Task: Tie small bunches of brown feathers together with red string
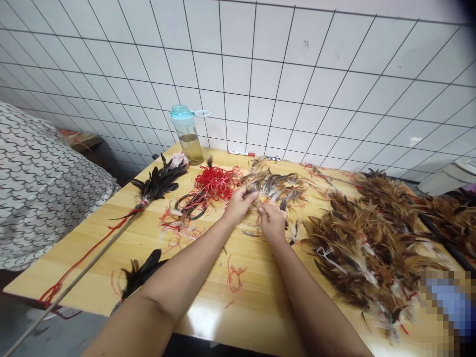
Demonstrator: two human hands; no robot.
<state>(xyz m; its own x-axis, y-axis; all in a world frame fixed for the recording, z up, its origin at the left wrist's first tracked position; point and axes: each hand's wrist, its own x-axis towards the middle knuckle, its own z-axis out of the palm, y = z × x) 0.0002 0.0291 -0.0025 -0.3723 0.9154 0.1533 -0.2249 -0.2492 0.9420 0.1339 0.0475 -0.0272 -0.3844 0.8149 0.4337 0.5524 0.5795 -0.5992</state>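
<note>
Both my hands work over a wooden table (pixel 208 317). My left hand (pixel 240 201) is closed, pinching a small bunch of brown feathers (pixel 250 190) at the edge of a loose feather pile (pixel 277 186). My right hand (pixel 272 222) is closed just below it, fingers pinched on something thin I cannot make out, perhaps thread. A tangle of red string (pixel 213 182) lies just left of my left hand.
A big heap of tied brown feather bundles (pixel 372 243) fills the right side. A long stick with dark feathers bound by red string (pixel 148 193) lies at the left. Black scissors (pixel 189 204), a clear bottle with teal lid (pixel 187 135), and a patterned cloth (pixel 40 183) are around.
</note>
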